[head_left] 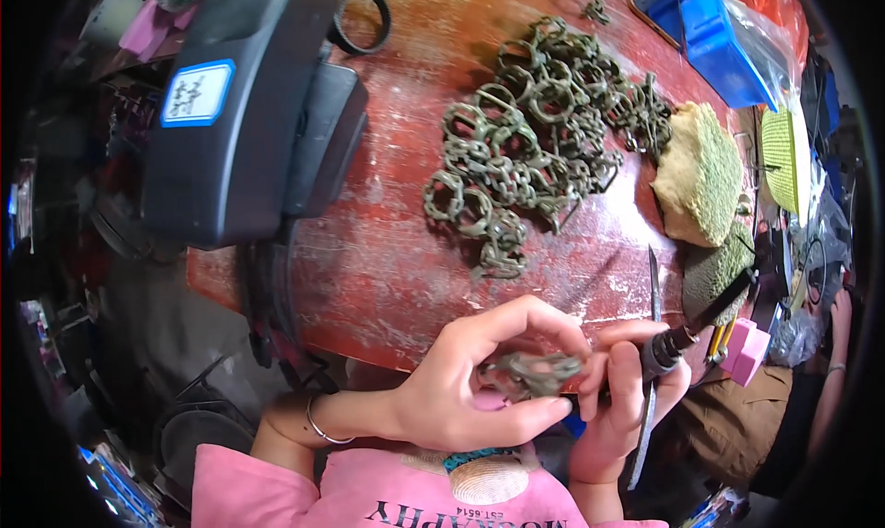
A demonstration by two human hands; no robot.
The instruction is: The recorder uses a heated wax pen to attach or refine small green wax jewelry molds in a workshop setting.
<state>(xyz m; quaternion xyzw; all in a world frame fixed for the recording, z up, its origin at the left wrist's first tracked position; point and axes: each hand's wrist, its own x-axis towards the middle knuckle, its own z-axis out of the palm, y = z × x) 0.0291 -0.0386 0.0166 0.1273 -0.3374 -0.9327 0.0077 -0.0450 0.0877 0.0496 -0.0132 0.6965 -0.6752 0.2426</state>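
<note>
My left hand (pixel 461 381) curls round a dark greenish piece (pixel 533 375) that looks like joined links or rings, blurred by motion. Its fingertips and thumb close on it just off the table's front edge. My right hand (pixel 622 390) is close beside, wrapped round a black-handled tool (pixel 662 351); its working end cannot be made out. A slim grey metal strip (pixel 654 279) runs past the same hand, above and below it; whether that hand grips it too is unclear. Beyond my hands a heap of similar dark greenish rings and chain links (pixel 544 141) lies on the worn red table (pixel 369 288).
A large black machine (pixel 249 113) with a label stands at the left, next to a black ring (pixel 361 19). To the right are a yellow-green foam block (pixel 699 173), a blue bin (pixel 724 44) and a pink block (pixel 745 351). Another person's forearm (pixel 837 344) shows at far right.
</note>
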